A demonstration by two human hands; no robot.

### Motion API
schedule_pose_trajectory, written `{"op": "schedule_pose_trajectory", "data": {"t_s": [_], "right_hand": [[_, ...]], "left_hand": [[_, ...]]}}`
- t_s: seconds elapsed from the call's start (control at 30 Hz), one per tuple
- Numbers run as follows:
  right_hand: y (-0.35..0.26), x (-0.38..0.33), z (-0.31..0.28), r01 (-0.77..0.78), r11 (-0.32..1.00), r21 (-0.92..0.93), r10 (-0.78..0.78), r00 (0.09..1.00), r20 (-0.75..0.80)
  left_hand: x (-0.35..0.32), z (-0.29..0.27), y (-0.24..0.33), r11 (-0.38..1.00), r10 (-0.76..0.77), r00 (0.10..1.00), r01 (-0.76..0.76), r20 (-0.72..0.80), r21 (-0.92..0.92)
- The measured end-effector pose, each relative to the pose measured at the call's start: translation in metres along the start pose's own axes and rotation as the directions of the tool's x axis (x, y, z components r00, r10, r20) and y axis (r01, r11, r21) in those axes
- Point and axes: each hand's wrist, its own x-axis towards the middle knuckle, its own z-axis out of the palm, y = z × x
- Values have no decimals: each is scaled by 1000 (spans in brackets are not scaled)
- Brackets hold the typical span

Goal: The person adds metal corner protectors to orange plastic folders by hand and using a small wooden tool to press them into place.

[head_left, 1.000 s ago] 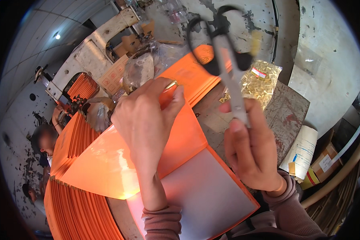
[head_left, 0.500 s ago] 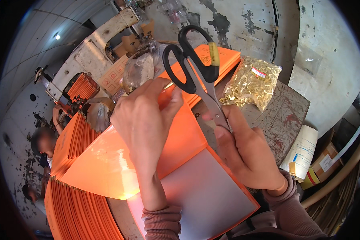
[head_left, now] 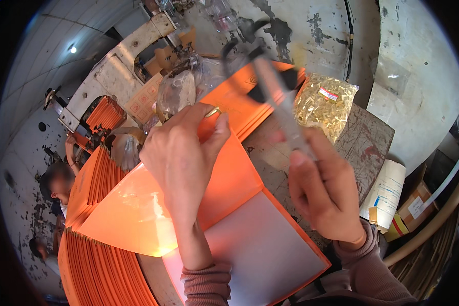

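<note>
- Right hand (head_left: 325, 191): grip closed around the blade end of a pair of scissors (head_left: 278, 102), held with the black handles up and away from the person; the scissors are blurred, so the exact set of the blades cannot be told.
- Left hand (head_left: 181, 155): fingers curled and pressed down on the raised flap of an open orange folder (head_left: 224, 178); thumb and forefinger pinch a small brass-coloured piece (head_left: 212, 111) at the flap's upper edge. What kind of fitting it is cannot be made out.
- Orange folder: lies open on the counter (head_left: 364, 137) directly in front of the person, pale grey inner face (head_left: 260, 250) upward, between the two forearms.
- State of work, as a judgement: the folder in hand appears mid-way, with the brass piece held at its edge but not visibly fixed; the scissors are lifted clear of the folder and not touching it.
- Stacks of orange folders (head_left: 99, 204): fanned along the person's left and lower left, well more than one pile; whether these are finished or waiting cannot be told.
- Clear bag of brass-coloured fittings (head_left: 324, 104): lies on the counter beyond the right hand, near the scissors.
- Pale machine (head_left: 120, 76): stands behind the folders at upper left; another person is partly visible at far left.
</note>
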Motion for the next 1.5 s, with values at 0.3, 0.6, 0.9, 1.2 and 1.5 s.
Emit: {"op": "schedule_pose_trajectory", "data": {"t_s": [0.3, 0.6, 0.9, 1.2, 1.5], "right_hand": [[10, -15, -12, 37, 974, 224, 25, 962, -270], [102, -52, -21, -127, 898, -422, 44, 979, -201], [120, -55, -31, -100, 663, -742, -72, 978, -196], [142, -50, -36, 30, 505, -863, -193, 978, -79], [147, -46, -35, 113, 453, -885, -287, 958, -24]], "left_hand": [[1, -2, -11, 998, 48, 999, -48, -16, 39], [6, 2, -26, 990, 101, 987, -87, 123, -110], [10, 1, -16, 996, 42, 989, -30, 139, -87], [8, -8, -18, 999, -15, 978, 24, 208, -41], [39, -12, -36, 922, 141, 897, 35, 419, -386]]}}
